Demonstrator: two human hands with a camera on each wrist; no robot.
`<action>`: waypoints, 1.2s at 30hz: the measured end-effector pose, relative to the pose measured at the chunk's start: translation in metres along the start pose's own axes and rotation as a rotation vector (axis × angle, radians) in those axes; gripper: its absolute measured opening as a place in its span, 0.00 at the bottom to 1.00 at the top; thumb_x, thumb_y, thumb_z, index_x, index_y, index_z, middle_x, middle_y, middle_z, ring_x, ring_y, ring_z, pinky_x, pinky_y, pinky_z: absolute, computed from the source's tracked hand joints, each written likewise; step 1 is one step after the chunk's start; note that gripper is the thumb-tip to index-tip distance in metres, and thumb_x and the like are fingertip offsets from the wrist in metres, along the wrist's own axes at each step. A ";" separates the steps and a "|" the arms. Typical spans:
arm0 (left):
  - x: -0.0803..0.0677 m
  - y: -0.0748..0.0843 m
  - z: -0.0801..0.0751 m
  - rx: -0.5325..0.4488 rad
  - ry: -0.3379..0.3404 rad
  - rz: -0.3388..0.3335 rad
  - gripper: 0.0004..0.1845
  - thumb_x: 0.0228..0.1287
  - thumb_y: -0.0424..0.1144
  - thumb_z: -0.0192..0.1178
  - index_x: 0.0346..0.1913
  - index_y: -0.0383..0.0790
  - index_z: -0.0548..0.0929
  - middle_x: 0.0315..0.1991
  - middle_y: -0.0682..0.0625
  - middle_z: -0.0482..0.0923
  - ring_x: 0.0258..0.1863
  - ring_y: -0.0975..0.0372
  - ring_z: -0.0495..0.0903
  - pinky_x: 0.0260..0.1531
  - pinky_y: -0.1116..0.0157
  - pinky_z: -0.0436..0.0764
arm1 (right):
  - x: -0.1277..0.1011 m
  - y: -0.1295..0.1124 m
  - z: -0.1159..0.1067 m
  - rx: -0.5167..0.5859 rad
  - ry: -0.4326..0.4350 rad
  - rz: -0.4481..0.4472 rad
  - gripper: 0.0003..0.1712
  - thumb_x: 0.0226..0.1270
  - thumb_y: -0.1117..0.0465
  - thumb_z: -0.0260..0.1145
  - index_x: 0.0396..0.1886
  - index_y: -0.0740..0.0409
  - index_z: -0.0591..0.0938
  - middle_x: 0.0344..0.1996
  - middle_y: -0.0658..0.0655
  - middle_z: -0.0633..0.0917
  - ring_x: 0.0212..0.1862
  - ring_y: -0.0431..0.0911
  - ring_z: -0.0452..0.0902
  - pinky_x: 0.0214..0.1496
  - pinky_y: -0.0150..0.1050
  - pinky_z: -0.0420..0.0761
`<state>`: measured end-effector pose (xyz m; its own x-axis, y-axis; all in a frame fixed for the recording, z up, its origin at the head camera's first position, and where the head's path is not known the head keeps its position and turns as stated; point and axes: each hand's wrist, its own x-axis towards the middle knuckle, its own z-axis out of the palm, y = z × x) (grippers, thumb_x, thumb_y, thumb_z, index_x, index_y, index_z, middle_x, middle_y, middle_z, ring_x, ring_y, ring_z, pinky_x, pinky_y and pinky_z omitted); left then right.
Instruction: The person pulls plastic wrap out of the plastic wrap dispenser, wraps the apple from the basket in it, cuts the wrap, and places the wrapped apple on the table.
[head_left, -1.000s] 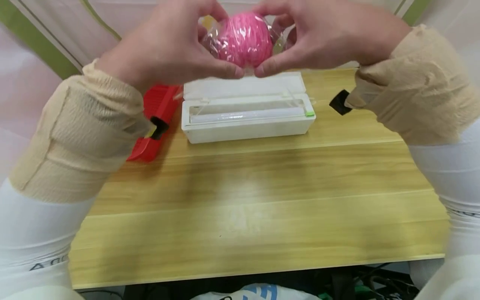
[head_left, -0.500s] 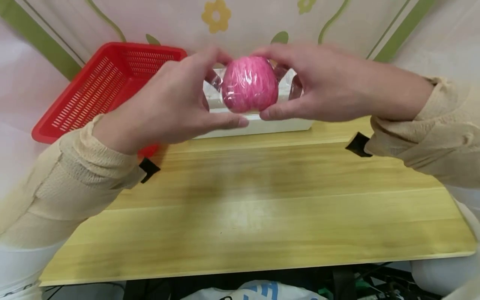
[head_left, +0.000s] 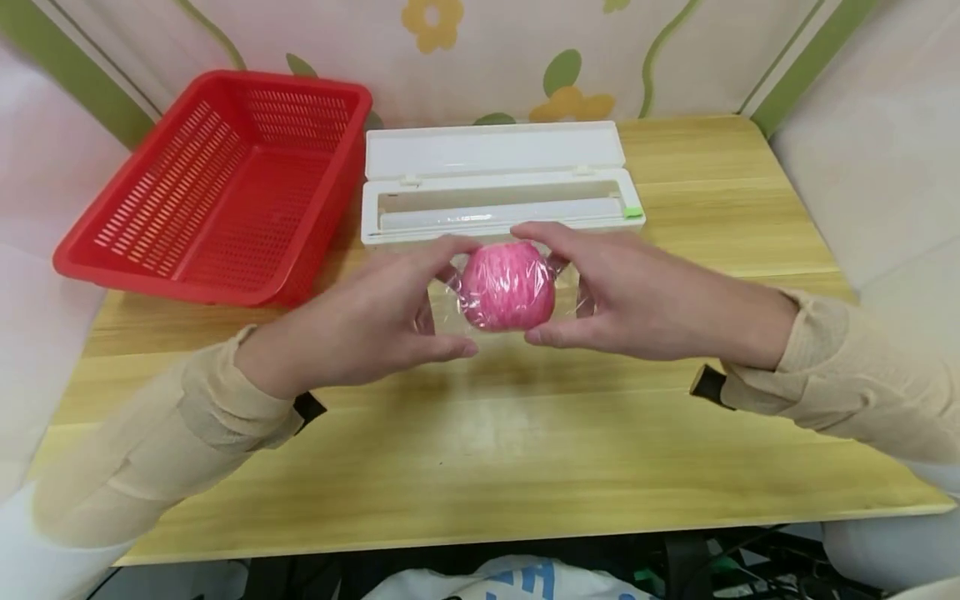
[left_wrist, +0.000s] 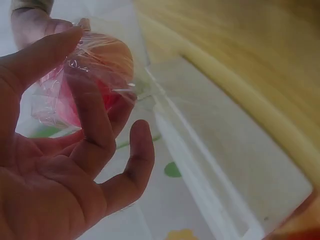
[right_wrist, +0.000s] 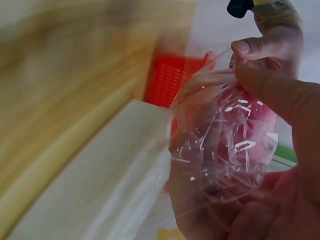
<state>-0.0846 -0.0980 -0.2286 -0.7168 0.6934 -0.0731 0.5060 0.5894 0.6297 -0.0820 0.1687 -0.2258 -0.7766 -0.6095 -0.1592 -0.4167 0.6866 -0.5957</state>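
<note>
Head view: left hand [head_left: 360, 329] and right hand [head_left: 637, 296] pinch a pink apple [head_left: 507, 286] wrapped in clear film [head_left: 442, 304], thumbs and fingers curled round it, held above the wooden table [head_left: 525, 450] just in front of the white film dispenser [head_left: 495, 187]. Red basket [head_left: 217, 183] beside the dispenser. Wrist views alone show the film's crinkles close up. No legible writing.

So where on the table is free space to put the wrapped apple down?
The near half of the table, before both hands, is bare. So is the right side beside the white box. The back left is crowded: the red basket touches the box.
</note>
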 end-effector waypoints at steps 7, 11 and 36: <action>-0.003 -0.023 0.031 -0.073 -0.009 0.023 0.50 0.53 0.40 0.84 0.76 0.42 0.66 0.61 0.51 0.83 0.38 0.63 0.83 0.32 0.69 0.87 | 0.004 0.019 0.035 0.065 0.007 0.024 0.51 0.61 0.57 0.82 0.77 0.56 0.62 0.56 0.58 0.87 0.30 0.41 0.84 0.34 0.35 0.87; -0.005 -0.034 0.042 -0.103 -0.025 -0.006 0.49 0.54 0.39 0.83 0.76 0.41 0.66 0.60 0.47 0.84 0.29 0.63 0.82 0.30 0.68 0.86 | 0.007 0.025 0.049 0.099 0.001 0.052 0.48 0.61 0.57 0.82 0.74 0.56 0.64 0.58 0.61 0.87 0.28 0.41 0.85 0.33 0.35 0.87; 0.026 -0.069 0.068 -0.251 -0.073 -0.101 0.28 0.75 0.50 0.66 0.69 0.40 0.75 0.50 0.52 0.86 0.41 0.60 0.82 0.45 0.62 0.87 | 0.034 0.057 0.071 0.090 -0.044 0.075 0.44 0.66 0.51 0.78 0.78 0.55 0.70 0.57 0.53 0.84 0.47 0.48 0.83 0.43 0.38 0.87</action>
<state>-0.1056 -0.0930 -0.3262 -0.7165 0.6699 -0.1945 0.2930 0.5421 0.7876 -0.0987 0.1595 -0.3209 -0.7816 -0.5760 -0.2393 -0.3126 0.6937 -0.6489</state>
